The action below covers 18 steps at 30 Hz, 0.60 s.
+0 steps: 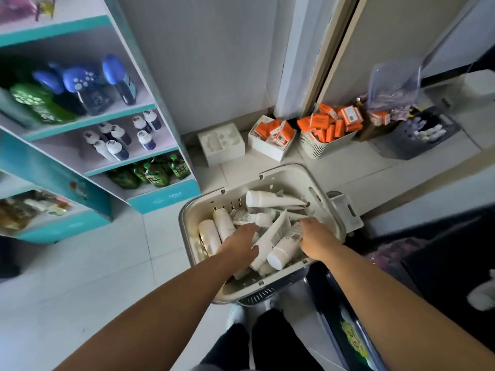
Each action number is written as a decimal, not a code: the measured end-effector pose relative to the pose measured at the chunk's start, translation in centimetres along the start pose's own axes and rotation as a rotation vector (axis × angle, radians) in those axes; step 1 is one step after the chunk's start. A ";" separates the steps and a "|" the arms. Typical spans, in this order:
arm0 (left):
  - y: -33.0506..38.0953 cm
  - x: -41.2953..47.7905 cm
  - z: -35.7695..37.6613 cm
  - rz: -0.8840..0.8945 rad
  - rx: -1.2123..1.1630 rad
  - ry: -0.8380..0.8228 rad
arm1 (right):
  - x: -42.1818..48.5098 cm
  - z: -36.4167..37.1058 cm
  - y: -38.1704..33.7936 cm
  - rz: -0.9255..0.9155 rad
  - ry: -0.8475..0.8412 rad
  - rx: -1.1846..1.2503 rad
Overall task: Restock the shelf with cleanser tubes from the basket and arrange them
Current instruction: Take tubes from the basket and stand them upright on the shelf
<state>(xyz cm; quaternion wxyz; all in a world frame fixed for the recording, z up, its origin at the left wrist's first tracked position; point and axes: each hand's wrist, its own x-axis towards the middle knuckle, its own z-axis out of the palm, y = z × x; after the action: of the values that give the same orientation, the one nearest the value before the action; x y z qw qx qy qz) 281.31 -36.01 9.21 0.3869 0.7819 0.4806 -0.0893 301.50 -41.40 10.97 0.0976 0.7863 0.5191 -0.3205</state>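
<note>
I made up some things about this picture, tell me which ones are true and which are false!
1. Both hands reach into the basket. True: the left hand and the right hand are among the white tubes.
2. The basket is empty. False: it holds many tubes.
3. Orange boxes sit in bins on the floor by the wall. True.
4. The tubes are red. False: they are white.
5. The shelf stands on the person's right. False: it is on their left.

You stand on a pale tiled floor (80, 277) before a plain grey wall (214, 62) and a beige door frame (332, 62), with white boxes (270, 145) of orange packs (329, 124) and a grey crate (417, 140) ranged along the skirting in even daylight.
</note>
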 end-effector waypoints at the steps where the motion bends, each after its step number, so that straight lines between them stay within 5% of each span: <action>1: 0.5 0.5 0.2 0.002 -0.012 0.002 | 0.5 0.0 0.0 0.037 -0.004 -0.013; 7: 2.7 3.3 1.5 -0.055 0.026 0.065 | 2.4 0.9 -0.2 0.199 -0.029 0.032; 14: 4.2 4.6 3.6 -0.194 0.018 0.033 | 4.0 1.4 0.1 0.457 0.107 0.674; 18: 3.9 4.6 3.4 -0.180 0.020 0.020 | 3.5 1.7 -0.1 0.487 0.230 0.838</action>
<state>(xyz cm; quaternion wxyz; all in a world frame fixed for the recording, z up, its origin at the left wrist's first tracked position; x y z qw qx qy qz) 287.73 -36.22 6.57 0.3645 0.7403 0.5519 -0.1207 301.64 -39.53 7.60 -0.2127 0.8867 0.1544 -0.3805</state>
